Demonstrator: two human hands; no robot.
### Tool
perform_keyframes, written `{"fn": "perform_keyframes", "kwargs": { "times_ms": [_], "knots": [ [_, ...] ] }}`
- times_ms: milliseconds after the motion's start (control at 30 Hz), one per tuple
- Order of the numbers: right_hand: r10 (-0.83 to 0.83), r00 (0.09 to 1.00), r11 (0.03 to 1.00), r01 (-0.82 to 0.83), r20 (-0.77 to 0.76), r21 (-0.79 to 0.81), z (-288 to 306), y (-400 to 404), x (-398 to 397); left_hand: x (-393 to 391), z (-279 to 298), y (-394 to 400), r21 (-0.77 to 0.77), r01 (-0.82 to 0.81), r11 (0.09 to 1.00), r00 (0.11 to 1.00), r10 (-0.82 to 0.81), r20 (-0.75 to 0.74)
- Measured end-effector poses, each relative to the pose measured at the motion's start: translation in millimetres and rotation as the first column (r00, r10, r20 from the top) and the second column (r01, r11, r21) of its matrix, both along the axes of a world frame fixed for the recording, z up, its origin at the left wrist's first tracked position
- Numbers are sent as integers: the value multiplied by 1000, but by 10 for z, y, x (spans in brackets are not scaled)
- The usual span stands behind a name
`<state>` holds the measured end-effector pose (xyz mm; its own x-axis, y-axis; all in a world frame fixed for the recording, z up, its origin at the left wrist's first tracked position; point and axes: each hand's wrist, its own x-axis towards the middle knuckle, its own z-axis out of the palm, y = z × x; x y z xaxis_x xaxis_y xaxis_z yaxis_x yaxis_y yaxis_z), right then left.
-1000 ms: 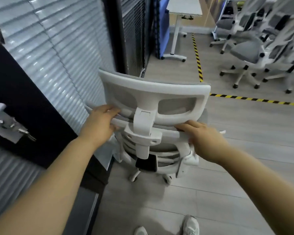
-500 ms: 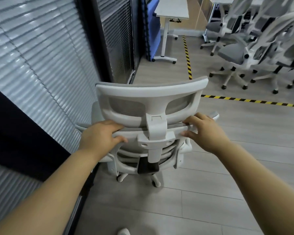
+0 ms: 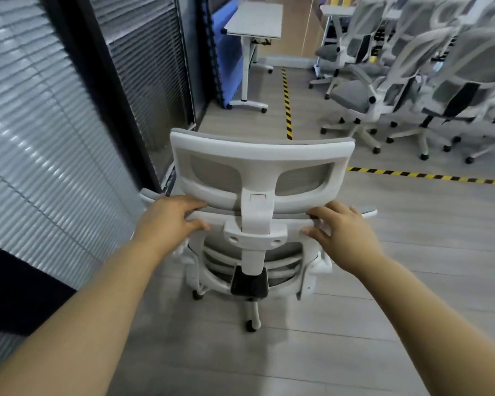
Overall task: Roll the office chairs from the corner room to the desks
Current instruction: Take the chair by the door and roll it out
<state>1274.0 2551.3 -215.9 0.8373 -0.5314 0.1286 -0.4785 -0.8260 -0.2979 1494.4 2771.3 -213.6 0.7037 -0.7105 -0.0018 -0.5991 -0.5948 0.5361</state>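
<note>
A white office chair (image 3: 257,155) with grey mesh stands right in front of me, its back and headrest facing me. My left hand (image 3: 169,218) grips the top edge of the backrest, left of the headrest post. On the right side of the post, my right hand (image 3: 340,232) holds the same edge. The chair's castors rest on the grey wood floor. A white desk (image 3: 255,21) stands ahead at the far end of the aisle.
Glass walls with closed blinds (image 3: 55,124) run along the left, close to the chair. A blue panel (image 3: 226,52) leans beside the desk. Several white office chairs (image 3: 397,81) crowd the right behind yellow-black floor tape (image 3: 429,176).
The chair has rolled forward out past the dark door frame into the open floor and straightened up. Both hands have stayed on the backrest.
</note>
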Motion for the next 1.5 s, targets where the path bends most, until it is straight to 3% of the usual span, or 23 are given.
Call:
{"fn": "perform_keyframes", "kwargs": {
  "times_ms": [367, 967, 1200, 1500],
  "knots": [
    [-270, 963, 960, 271, -30, 71, 81, -1455, -1041, -647, -89, -2026, -12, 228, 973, 974, -229, -3],
    [-663, 747, 723, 654, -40, 223, 15, -4351, -2595, -1867, -30, -5770, -41, 604, 796, 797, -602, 54],
    [-716, 695, 675, 713, -61, 189, 44, -5504, -3322, -2542, -16, -7140, -53, 647, 761, 763, -646, 29],
    [-679, 730, 713, 682, -81, 162, 92, -7067, -4441, -3672, -11, -8761, -3, 622, 783, 783, -621, -23]
  ]
}}
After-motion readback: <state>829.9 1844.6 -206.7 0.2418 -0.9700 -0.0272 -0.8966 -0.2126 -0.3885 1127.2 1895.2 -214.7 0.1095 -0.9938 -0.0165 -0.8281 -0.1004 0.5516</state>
